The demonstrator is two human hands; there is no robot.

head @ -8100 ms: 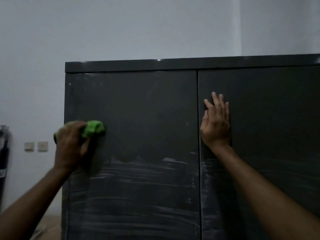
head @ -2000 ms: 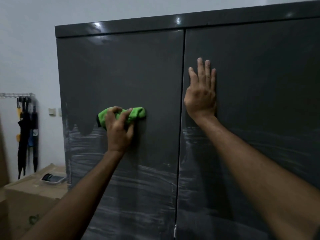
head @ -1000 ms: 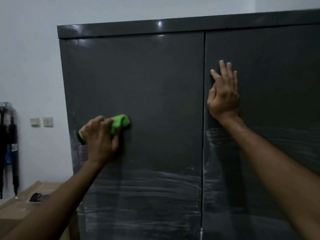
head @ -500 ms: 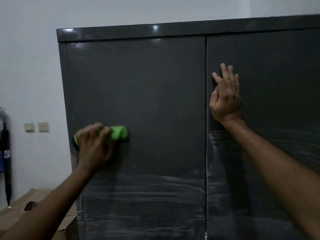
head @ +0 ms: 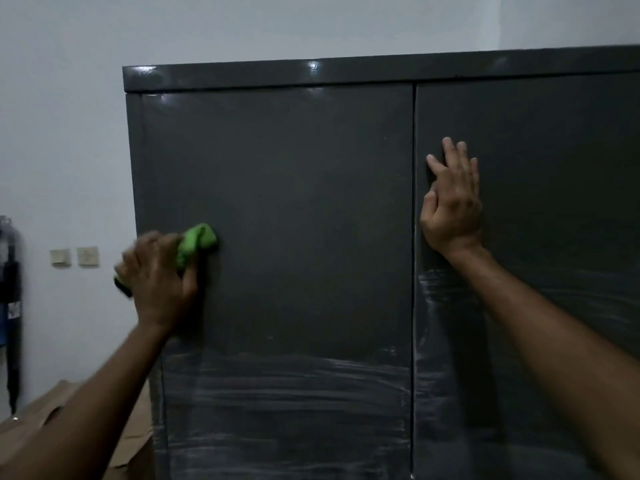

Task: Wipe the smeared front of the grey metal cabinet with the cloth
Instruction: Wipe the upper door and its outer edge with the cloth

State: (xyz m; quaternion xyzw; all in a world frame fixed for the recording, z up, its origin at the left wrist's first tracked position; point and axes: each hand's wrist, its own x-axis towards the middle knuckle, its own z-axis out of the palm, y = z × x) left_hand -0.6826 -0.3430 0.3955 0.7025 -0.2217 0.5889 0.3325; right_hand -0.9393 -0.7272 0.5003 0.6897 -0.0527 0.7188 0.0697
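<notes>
Now left hand [head: 157, 275] gripping bunched green cloth [head: 196, 241] reaches grey metal cabinet's [head: 277, 188] left edge — clean band deeper, lower smears [head: 284, 393] remain; right hand [head: 452, 206] flat, bracing.

Left hand [head: 157, 277] is motion-blurred; finger positions on the green cloth [head: 195, 242] can't be resolved, and most of the cloth is covered by that hand. Grey cabinet [head: 294, 209] is cut off at the right and bottom edges. Dark hanging items [head: 10, 306] at the left edge are cropped and unidentifiable. Wall plates [head: 74, 257] are too small to be made out. Cardboard box [head: 52, 410] is partly hidden by the left forearm.
</notes>
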